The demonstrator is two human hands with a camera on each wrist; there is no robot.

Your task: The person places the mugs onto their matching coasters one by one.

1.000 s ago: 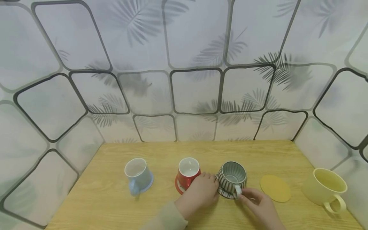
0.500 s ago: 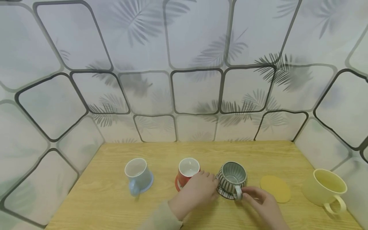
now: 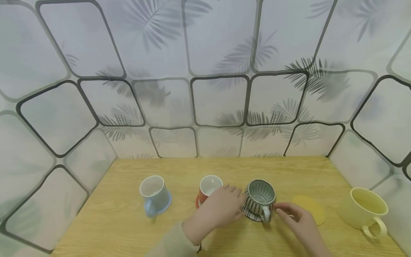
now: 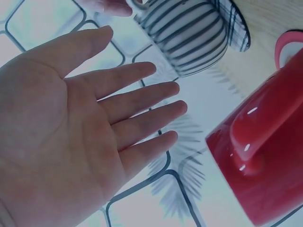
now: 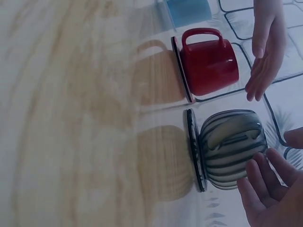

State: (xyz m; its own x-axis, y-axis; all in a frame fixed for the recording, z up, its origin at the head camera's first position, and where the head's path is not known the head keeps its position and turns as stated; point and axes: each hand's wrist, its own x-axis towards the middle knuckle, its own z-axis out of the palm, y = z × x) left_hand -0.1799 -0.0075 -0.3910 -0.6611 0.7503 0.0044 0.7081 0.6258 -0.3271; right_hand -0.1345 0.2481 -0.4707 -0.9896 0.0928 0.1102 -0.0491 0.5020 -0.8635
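A grey-striped cup [image 3: 255,206] stands upright on a black-and-white plaid coaster [image 3: 250,215], its handle toward me. My left hand [image 3: 221,207] hovers between it and the red mug [image 3: 203,198], partly covering the mug in the head view. In the left wrist view the palm of that hand [image 4: 80,118] faces the camera, fingers straight and holding nothing. My right hand [image 3: 300,219] is at the cup's right side, fingers loosely bent. In the right wrist view its fingertips [image 5: 255,163] are right at the striped cup [image 5: 227,165]. Under the red mug lies a red coaster [image 3: 197,202].
On the left a light blue mug [image 3: 155,195] sits on a blue coaster [image 3: 167,206]. Right of my right hand lies a flat yellow coaster [image 3: 313,207], with a yellow mug [image 3: 351,214] farther right. Patterned walls [image 3: 218,101] enclose the wooden table [image 3: 109,214] at the back and sides.
My right hand has come off the striped cup's handle and shifted right and slightly up. My left hand has lifted away from the cup's left side. Cups and coasters stay put.
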